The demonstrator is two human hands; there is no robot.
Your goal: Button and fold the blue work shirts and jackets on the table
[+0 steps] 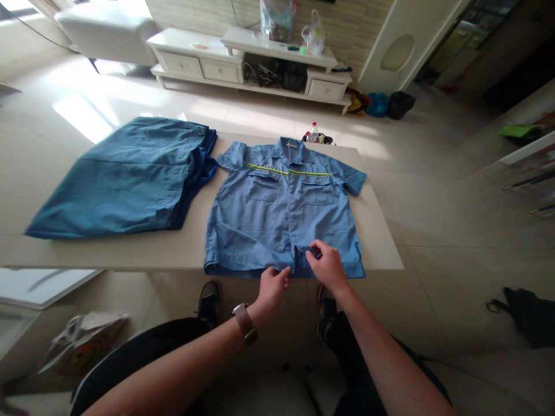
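Note:
A light blue short-sleeved work shirt (277,219) with a yellow chest stripe lies flat, front up, on the beige table (173,251). Its hem hangs a little over the near edge. My left hand (272,286), with a watch on its wrist, pinches the hem at the bottom of the button placket. My right hand (326,267) is closed on the other side of the placket just to the right, fingers pressed on the fabric. Both hands meet at the shirt's lower middle.
A pile of darker blue garments (125,179) covers the table's left half. A bottle (314,132) stands past the far edge. A white TV cabinet (247,63) holds bags at the back. Bags (381,104) lie on the floor beyond; a black bag (526,315) lies right.

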